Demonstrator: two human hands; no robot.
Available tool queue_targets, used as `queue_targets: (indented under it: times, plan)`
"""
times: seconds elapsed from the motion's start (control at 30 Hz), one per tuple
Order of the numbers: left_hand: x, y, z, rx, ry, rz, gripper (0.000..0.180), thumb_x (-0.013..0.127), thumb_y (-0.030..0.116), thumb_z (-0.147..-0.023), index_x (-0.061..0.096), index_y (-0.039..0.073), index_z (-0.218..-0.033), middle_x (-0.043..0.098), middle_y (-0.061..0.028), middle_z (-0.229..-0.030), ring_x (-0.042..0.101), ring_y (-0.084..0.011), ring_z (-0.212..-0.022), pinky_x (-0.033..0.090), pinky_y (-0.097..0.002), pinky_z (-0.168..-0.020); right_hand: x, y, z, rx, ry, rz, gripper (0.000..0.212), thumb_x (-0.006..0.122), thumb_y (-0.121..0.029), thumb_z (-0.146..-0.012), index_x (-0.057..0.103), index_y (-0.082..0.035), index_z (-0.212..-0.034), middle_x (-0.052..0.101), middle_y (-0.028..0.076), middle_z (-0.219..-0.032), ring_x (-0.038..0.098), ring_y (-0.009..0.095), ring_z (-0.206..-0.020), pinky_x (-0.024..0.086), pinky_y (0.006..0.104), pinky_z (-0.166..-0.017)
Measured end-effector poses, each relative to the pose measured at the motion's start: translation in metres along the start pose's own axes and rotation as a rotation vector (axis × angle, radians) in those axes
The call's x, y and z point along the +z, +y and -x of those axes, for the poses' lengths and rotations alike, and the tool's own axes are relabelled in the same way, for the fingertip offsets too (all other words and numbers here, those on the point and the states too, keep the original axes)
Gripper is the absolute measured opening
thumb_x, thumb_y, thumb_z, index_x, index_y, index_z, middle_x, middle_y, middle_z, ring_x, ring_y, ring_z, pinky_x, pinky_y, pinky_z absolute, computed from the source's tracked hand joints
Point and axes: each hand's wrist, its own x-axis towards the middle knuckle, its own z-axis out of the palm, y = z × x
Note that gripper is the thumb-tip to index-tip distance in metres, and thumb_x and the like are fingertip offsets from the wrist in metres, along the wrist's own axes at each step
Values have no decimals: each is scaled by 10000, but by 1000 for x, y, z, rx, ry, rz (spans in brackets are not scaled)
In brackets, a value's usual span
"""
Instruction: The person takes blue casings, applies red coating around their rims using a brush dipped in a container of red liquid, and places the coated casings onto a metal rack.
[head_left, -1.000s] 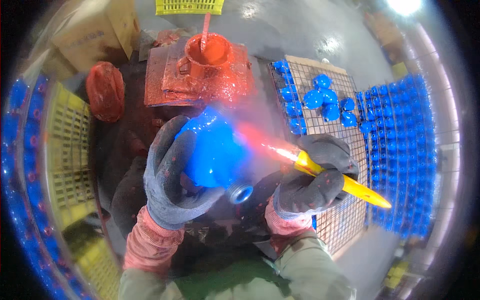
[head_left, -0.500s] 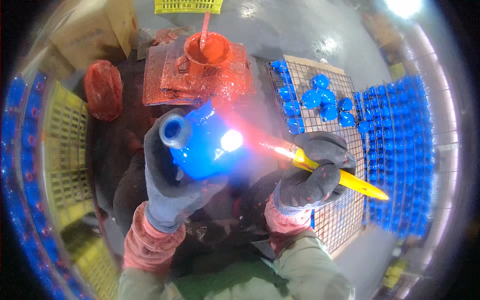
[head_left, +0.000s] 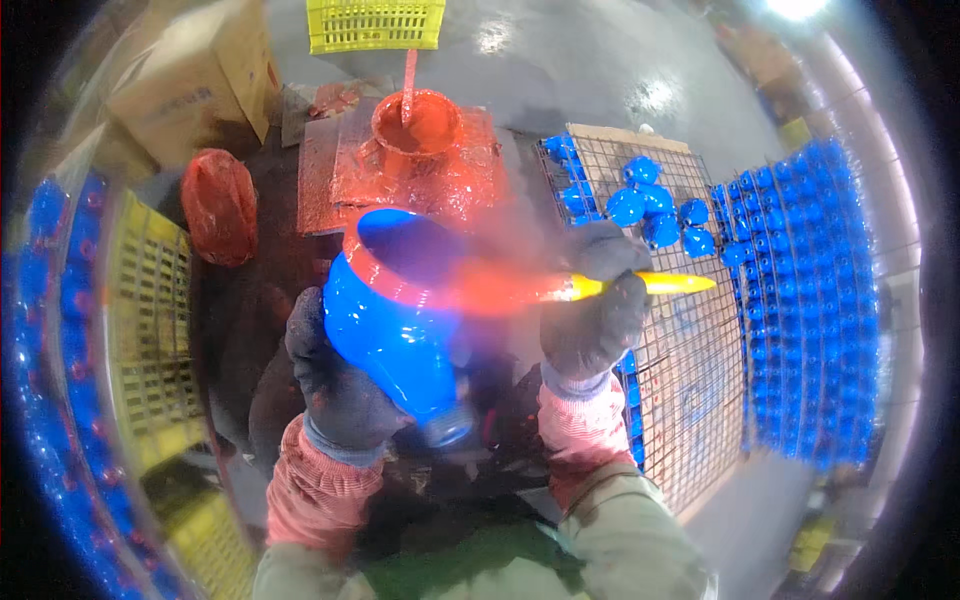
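My left hand (head_left: 345,395), in a dark coated glove, is closed around a glossy blue bell-shaped vessel (head_left: 375,330). Its wide open mouth faces up and away from me, with a red band along the rim; its narrow neck points down toward me. In my gloved right hand (head_left: 595,315) is a paintbrush (head_left: 680,284) with a yellow handle. The brush's red bristles are smeared by motion and lie at the right side of the rim; exact contact cannot be made out. Beyond the vessel stands a red-coated pot (head_left: 405,165) with a stick (head_left: 409,75) in it.
At right, a wire rack (head_left: 680,380) carries several small blue pieces (head_left: 655,200), beside dense rows of blue pieces (head_left: 810,310). Yellow crates (head_left: 150,330) stand at left, another yellow crate (head_left: 375,28) at the far side. A red bag-like bundle (head_left: 218,210) lies near a cardboard box (head_left: 190,90).
My left hand has turned the vessel: its neck swung from the upper left to point down toward me, bringing the mouth into sight. My right hand moved up and left, levelling the brush.
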Motion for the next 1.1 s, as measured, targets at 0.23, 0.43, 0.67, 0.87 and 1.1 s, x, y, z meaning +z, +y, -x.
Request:
queue_targets:
  times: [0.23,0.43,0.67,0.87,1.1]
  plan:
    - [13,-4,1,-425,-225,240,950,487,818,-705,419,87,-1308,575,-198,-932,556,-283,-624,463,-340,-448,-28,36,1,485,22,-447,293,466,-317,-945,522,-34,-997,560,132,-975,536,186,-846,453,316,-738]
    - [-2,-21,1,-676,-297,330,987,529,850,-649,451,55,-1228,553,-208,-850,547,-274,-544,477,-355,-409,-25,54,-4,622,34,-830,247,502,-287,-913,555,-59,-993,584,142,-1013,598,185,-813,505,316,-763]
    - [-7,-47,11,-604,72,444,925,555,636,-822,223,49,-1455,573,-260,-1018,559,-285,-628,484,-361,-483,-14,44,-13,680,-35,-1162,226,562,-272,-857,562,-84,-983,596,104,-997,610,235,-885,512,374,-813]
    - [-36,-47,4,-501,78,212,876,522,688,-814,336,63,-1399,563,-200,-1145,556,-316,-906,509,-426,-696,-6,65,-4,622,-158,-1254,231,562,-286,-871,568,-83,-981,598,110,-998,609,239,-931,525,386,-807]
    - [-10,-25,-17,-88,-269,-354,683,598,489,-883,405,54,-1372,541,-145,-1253,572,-265,-1082,510,-378,-885,-15,41,-3,656,117,-741,291,556,-334,-922,574,-52,-989,613,106,-942,614,210,-860,525,349,-738]
